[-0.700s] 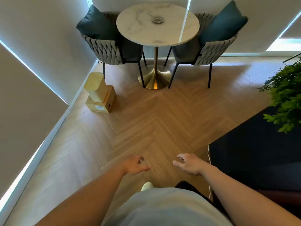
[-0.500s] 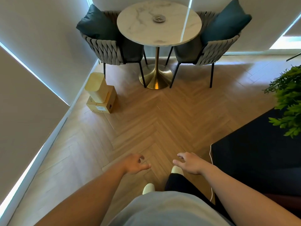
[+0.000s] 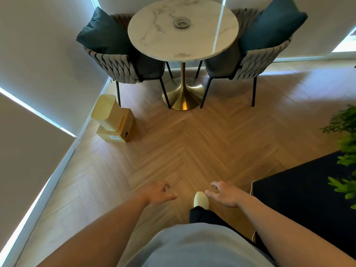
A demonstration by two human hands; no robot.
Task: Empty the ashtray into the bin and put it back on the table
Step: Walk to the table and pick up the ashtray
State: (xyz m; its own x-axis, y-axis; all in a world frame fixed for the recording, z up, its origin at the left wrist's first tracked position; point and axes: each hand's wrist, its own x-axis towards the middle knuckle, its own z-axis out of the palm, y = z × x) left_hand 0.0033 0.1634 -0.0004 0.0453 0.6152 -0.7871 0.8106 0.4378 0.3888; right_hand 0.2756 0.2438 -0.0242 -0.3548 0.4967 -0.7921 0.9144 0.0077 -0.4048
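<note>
A small round metal ashtray (image 3: 182, 22) sits near the middle of a round white marble table (image 3: 154, 39) with a gold pedestal, far ahead of me. A pale yellow bin (image 3: 107, 112) with a closed lid stands on a cardboard box (image 3: 125, 130) by the left wall. My left hand (image 3: 159, 192) and my right hand (image 3: 224, 193) hover low in front of me over the floor, both empty with fingers loosely spread, far from the ashtray.
Two woven grey chairs (image 3: 119, 68) (image 3: 248, 62) with dark teal cushions flank the table. A dark sofa or bed edge (image 3: 300, 205) and a green plant (image 3: 346, 151) are at the right. Herringbone wood floor (image 3: 192, 147) lies between me and the table. My foot (image 3: 201, 199) is forward.
I have stepped closer to the table; my right foot has swung forward. The table, chairs and bin appear larger and nearer. Both hands stay empty.
</note>
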